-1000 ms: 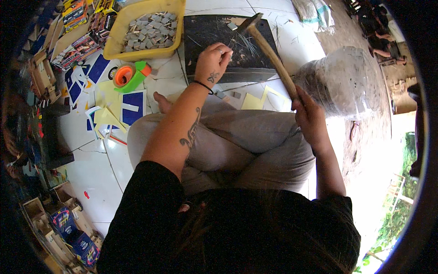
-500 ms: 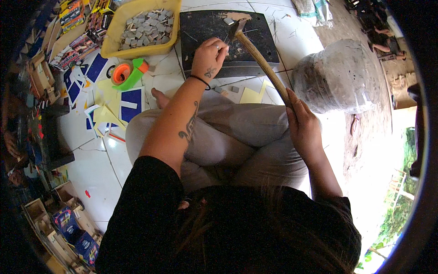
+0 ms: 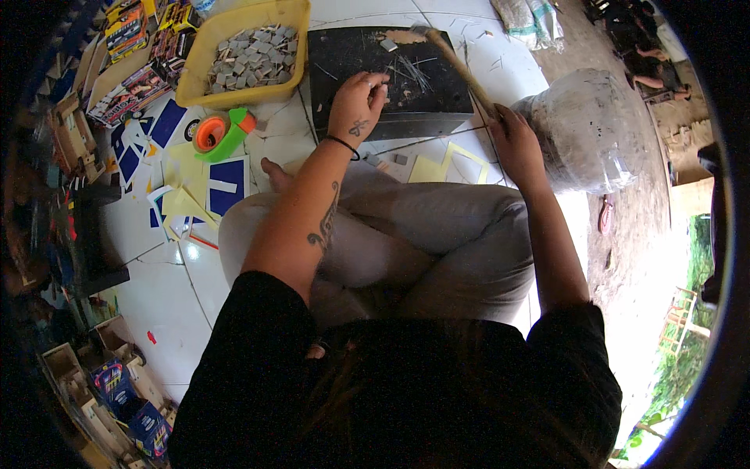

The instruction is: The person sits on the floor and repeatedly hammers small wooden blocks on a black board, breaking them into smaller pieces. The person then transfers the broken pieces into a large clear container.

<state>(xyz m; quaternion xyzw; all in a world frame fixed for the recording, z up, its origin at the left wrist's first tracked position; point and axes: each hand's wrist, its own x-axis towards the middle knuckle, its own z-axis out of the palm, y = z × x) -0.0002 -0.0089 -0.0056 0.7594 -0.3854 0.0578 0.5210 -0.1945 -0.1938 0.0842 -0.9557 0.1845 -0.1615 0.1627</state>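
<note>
My right hand [image 3: 516,144] is wrapped round the wooden handle of a hammer [image 3: 461,69]. The hammer's head is at the far right of a black block [image 3: 351,55], away from my other hand. Over the near left part of that block, my left hand [image 3: 358,103] has its thumb and fingers pinched together; whatever is between them is too small to make out. Several thin nails [image 3: 410,73] lie in a loose heap just right of my left fingers. Beyond them sits a small grey square piece [image 3: 388,46] beside a tan patch.
A yellow tub [image 3: 187,87] of small grey squares stands left of the block. Nearer are a green and orange tape dispenser [image 3: 224,134] and blue and yellow paper scraps [image 3: 187,187]. A plastic-wrapped bundle [image 3: 594,129] stands right. Wooden pieces and boxes [image 3: 129,391] line the left.
The hammer has swung away to the right and far side, uncovering the heap of nails. My right hand has moved farther out with it. My left hand stays pinched in nearly the same place.
</note>
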